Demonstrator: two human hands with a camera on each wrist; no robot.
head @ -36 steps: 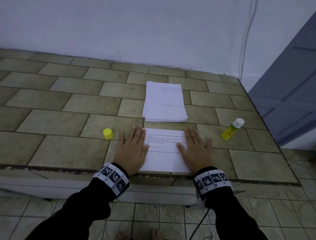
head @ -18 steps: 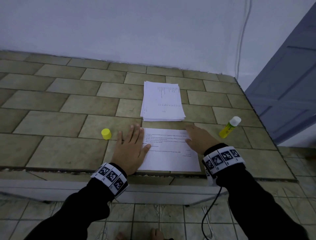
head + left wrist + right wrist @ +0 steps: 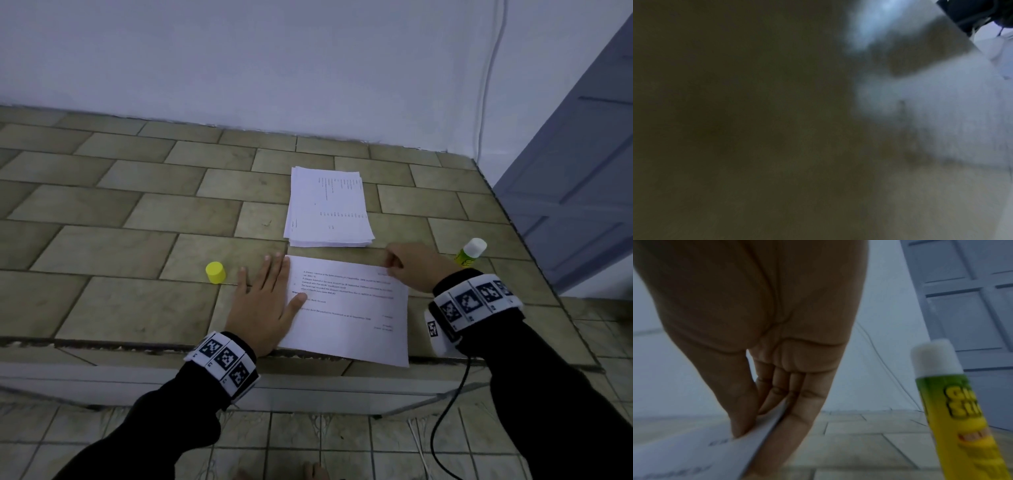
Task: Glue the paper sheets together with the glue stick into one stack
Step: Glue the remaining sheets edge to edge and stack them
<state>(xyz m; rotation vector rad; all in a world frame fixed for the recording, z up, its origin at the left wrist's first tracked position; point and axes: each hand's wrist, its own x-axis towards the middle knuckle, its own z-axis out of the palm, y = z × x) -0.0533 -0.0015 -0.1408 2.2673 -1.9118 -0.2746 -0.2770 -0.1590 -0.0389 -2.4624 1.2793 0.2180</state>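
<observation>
A printed paper sheet (image 3: 349, 315) lies at the counter's near edge, with a stack of sheets (image 3: 329, 209) just behind it. My left hand (image 3: 270, 284) lies flat, palm on the tiles, thumb on the sheet's left edge. My right hand (image 3: 392, 265) pinches the sheet's far right corner. In the right wrist view the right hand (image 3: 756, 421) has its thumb on top of the paper (image 3: 701, 456) and its fingers under the edge. The glue stick (image 3: 471, 251) stands uncapped right of that hand, also close by as the glue stick (image 3: 953, 410). The left wrist view is dark and blurred.
The glue stick's yellow cap (image 3: 215, 272) stands on the tiled counter (image 3: 120, 240), left of my left hand. A white wall runs along the back, a grey door (image 3: 575, 192) stands at the right, and a black cable (image 3: 448, 411) hangs from my right wrist.
My right hand left its flat position on the sheet, slid to the far right corner and now pinches it. The left hand has stayed in place.
</observation>
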